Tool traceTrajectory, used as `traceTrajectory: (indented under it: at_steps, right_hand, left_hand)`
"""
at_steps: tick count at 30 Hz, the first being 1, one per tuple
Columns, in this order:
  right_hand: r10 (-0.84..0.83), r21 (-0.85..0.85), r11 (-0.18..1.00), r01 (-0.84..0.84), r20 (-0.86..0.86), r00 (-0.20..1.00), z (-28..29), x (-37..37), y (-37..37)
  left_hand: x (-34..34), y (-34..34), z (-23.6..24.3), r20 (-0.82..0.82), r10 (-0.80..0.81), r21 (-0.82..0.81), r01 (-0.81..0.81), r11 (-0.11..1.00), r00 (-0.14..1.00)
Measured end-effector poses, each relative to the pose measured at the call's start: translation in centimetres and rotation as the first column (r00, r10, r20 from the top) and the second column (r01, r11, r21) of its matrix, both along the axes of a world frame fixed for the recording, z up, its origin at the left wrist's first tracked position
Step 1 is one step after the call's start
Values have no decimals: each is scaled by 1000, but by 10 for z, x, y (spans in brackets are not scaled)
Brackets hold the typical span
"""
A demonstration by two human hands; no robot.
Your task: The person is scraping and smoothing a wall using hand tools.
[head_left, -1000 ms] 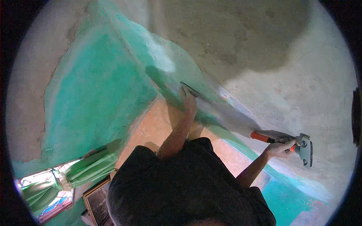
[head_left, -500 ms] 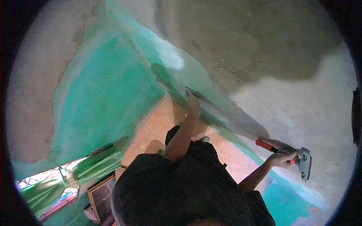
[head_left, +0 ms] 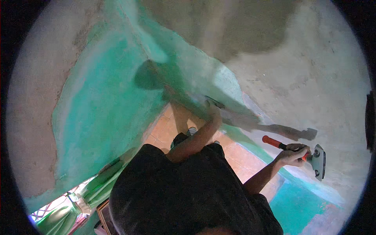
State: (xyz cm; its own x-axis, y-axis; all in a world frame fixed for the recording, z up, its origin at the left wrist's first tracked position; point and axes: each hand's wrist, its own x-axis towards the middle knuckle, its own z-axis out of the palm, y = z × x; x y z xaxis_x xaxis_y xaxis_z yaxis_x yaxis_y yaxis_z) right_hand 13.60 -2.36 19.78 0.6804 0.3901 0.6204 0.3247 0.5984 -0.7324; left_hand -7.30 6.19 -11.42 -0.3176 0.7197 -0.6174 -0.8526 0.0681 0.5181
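My right hand [head_left: 293,155] is wrapped round the shaft of a long-handled scraper [head_left: 319,162]. The tool has a red and black handle [head_left: 273,141] and a wide, pale metal head with a dark edge. It is held out in front of the grey part of the right wall. My left hand [head_left: 212,107] reaches forward to the green lower band of that wall. Its fingers are closed on a thin, dark, flat piece [head_left: 214,102] lying along the wall surface; its kind is too small and shaded to tell.
Patchy green and bare grey walls [head_left: 105,90] meet in a corner ahead. Orange floor tiles [head_left: 158,131] run below, with my feet [head_left: 191,131] near the corner. At the lower left are a window with a green curtain [head_left: 62,217] and a framed picture [head_left: 103,215].
My left hand has slid to the right along the wall with the dark flat piece. The scraper's head has turned slightly in my right hand. Shadows on the walls have shifted.
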Motion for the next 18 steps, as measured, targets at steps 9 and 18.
traceTrajectory:
  at_steps: [9, 18]
  right_hand:
    - [-3, 31, 1000, 2, 46, 999, 1, 1, -9]
    - [-55, 50, 997, 55, 6, 998, 8, -28, 2]
  left_hand:
    - [-44, -17, 35, -236, 181, -75, -204, 976, 955]
    - [-67, -56, 51, -849, -34, 40, 129, 991, 527]
